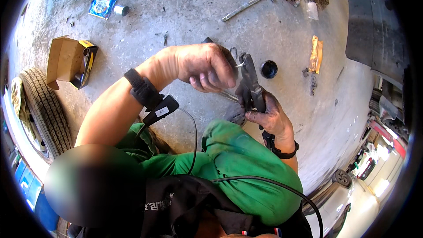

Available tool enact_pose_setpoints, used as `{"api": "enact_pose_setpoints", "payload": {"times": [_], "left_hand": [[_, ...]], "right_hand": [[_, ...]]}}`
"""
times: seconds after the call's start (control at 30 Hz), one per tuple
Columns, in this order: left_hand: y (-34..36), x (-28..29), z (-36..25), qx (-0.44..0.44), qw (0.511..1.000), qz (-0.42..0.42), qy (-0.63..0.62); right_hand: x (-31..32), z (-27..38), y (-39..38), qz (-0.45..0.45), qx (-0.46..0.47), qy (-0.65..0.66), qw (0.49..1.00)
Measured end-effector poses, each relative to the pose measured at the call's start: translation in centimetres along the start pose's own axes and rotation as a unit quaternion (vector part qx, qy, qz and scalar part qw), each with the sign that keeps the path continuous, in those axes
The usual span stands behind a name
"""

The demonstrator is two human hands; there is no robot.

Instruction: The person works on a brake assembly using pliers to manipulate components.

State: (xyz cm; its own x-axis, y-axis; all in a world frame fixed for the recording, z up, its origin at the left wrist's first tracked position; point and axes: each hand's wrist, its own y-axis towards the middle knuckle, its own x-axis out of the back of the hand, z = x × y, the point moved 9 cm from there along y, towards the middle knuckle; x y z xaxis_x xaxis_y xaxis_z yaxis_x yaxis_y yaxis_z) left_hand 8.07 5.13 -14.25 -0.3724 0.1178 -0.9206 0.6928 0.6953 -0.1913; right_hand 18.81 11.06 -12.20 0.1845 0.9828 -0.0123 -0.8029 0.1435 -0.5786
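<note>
My left hand [209, 66] is closed, thumb and fingers pressed together, beside a dark cast metal part. A thin shiny tip sticks out past its fingers toward the part; the rest of what it grips is mostly hidden. My right hand [274, 117] is wrapped round the lower end of the black metal part [251, 77], which looks like a brake caliper bracket and is held tilted above my green-clad knees. Dark grime covers both hands. Just right of the part, a small round black tub [269, 69] with dark contents stands on the floor.
An open cardboard box [66, 61] and a tyre [42, 110] are at the left. Farther off lie a blue packet [102, 5], a small can [121, 10] and an L-shaped wrench [247, 8]. An orange wrapper [315, 55] lies right. A cable [264, 180] crosses my lap.
</note>
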Motion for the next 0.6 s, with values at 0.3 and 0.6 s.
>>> {"api": "enact_pose_setpoints", "payload": {"times": [0.3,0.6], "left_hand": [[-0.9,0.4,-2.2,-0.096,0.986,-0.122,0.063],[-1.2,0.9,-3.3,-0.086,0.978,-0.155,0.114]], "right_hand": [[0.9,-0.1,-0.3,-0.044,0.053,-0.031,0.997],[0.5,0.1,-0.2,-0.026,0.028,0.059,0.998]]}}
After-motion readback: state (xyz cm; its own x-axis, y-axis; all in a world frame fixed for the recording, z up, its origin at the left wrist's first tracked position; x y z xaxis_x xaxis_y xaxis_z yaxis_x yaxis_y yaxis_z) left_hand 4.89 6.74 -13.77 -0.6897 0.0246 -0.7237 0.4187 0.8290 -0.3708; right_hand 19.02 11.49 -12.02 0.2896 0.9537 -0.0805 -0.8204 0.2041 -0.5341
